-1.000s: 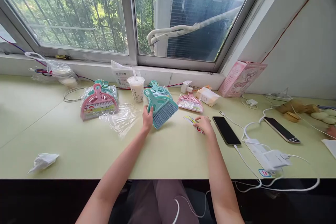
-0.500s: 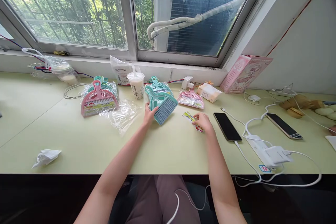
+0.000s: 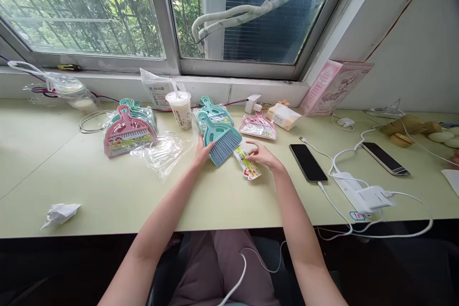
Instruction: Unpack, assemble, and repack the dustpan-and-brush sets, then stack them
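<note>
Desk (image 3: 143, 210), left fingers (image 3: 210, 146) clasping diagonal dustpan (image 3: 218, 127), handle away-left, right fingers (image 3: 254, 144) holding card (image 3: 250, 168)

slim bare forearms (image 3: 175, 200), bare hands (image 3: 264, 156) with slender fingers, plain mauve trousers (image 3: 233, 265), soft creases across the lap

A teal dustpan-and-brush set (image 3: 216, 133) is tilting near the middle of the frame, its looped handle (image 3: 207, 124) pointing to the upper left and its grey-blue bristles (image 3: 225, 148) facing the lower right. A printed card (image 3: 249, 166), yellow-green and white with red at its lower end, is slanting just right of centre, perhaps touching the bristles.
</note>
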Demonstrator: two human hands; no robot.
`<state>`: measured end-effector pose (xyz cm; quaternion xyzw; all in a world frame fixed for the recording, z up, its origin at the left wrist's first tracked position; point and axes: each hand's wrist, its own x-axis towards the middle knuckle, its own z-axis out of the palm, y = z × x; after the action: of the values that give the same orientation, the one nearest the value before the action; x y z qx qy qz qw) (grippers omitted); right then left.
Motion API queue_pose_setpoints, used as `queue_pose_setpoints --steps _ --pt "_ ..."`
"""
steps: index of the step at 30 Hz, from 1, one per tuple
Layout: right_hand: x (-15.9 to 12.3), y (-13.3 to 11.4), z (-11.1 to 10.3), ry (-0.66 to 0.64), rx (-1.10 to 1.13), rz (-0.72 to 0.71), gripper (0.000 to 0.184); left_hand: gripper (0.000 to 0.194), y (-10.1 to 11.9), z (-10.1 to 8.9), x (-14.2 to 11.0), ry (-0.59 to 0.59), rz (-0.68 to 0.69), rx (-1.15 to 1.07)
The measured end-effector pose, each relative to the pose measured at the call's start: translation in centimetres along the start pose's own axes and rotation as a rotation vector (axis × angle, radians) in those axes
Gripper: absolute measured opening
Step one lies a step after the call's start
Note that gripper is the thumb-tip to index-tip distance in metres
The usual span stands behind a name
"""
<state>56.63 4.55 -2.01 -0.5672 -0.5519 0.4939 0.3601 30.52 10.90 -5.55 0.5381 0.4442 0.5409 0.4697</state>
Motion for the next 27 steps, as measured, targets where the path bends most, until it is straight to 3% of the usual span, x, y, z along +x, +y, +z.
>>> queue_pose_setpoints --steps 5,9,11,15,17,23,27 --pt "-0.5 -0.9 -0.3 0.03 0.232 -0.067 0.036 0.05 0.2 -0.4 0.0 0.075 -0.02 0.144" --pt "-0.2 -1.0 0.8 0.064 0.48 -0.095 0.058 0.047 0.6 -0.2 -0.3 0.105 0.0 0.228" --pt "0.1 -0.9 1.5 0.046 0.544 -0.078 0.059 0.046 0.6 0.1 -0.5 0.1 0.002 0.212" --pt "0.2 -0.6 2.5 -0.167 0.483 0.06 0.038 0.047 0.7 0.6 -1.0 0.108 -0.002 0.154" --pt "0.1 -0.6 2.8 -0.209 0.436 0.11 0.034 0.049 1.0 0.7 -1.3 0.134 0.005 0.133" --pt "0.2 -0.9 4.0 -0.095 0.423 0.109 0.04 0.054 1.9 1.0 -1.8 0.187 0.009 0.084" --pt "0.9 -0.4 4.5 -0.058 0.458 0.129 0.034 0.053 1.3 1.9 -2.1 0.145 -0.066 -0.024"
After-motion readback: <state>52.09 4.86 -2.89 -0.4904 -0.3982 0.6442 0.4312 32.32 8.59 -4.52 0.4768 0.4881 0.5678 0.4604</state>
